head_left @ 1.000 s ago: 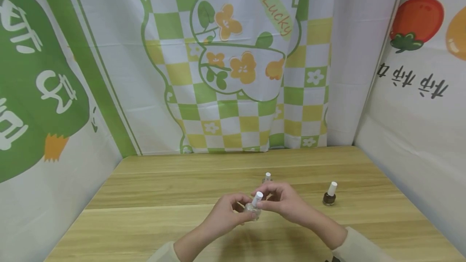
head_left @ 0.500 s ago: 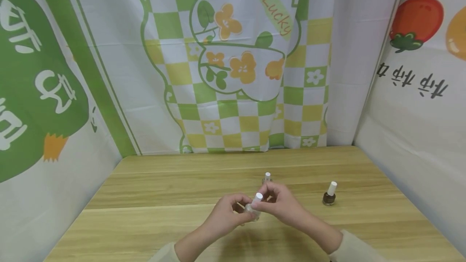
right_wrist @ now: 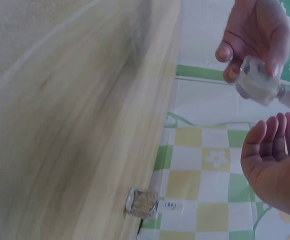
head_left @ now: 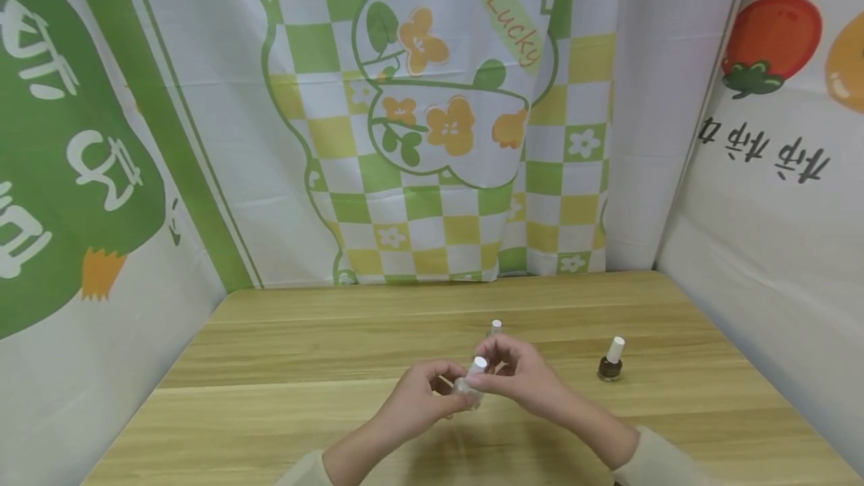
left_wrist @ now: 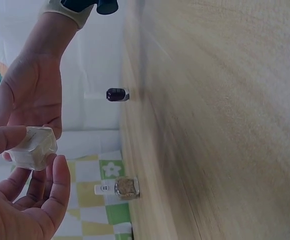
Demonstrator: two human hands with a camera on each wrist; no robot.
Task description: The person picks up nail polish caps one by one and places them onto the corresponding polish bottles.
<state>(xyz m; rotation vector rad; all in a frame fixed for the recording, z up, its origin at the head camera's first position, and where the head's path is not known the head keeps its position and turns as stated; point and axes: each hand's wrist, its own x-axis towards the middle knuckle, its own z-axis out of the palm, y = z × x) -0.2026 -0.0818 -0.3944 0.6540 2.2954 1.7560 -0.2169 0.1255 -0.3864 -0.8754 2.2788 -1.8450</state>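
Note:
A small nail polish bottle (head_left: pixel 466 390) with pale, clear-looking contents and a white cap (head_left: pixel 479 366) is held in the air above the table. My left hand (head_left: pixel 418 400) grips its glass body between thumb and fingers; the left wrist view shows the square base of this bottle (left_wrist: pixel 34 150) turned toward the camera. From the right, my right hand (head_left: pixel 529 377) pinches the cap with thumb and forefinger. In the right wrist view, the other fingers (right_wrist: pixel 269 142) of that hand are curved and apart from the glass.
Behind the right hand stands another white-capped bottle (head_left: pixel 496 327), its contents gold-brown glitter in the wrist views. A dark nail polish bottle (head_left: pixel 610 368) stands upright to the right. The wooden table (head_left: pixel 283 343) is bordered by printed cloth (head_left: pixel 418 216) at the back and sides.
The right hand's thumb and forefinger have shifted slightly around the cap, the thumb now further left across it. The left hand and bottle stay almost in place; the two standing bottles have not moved.

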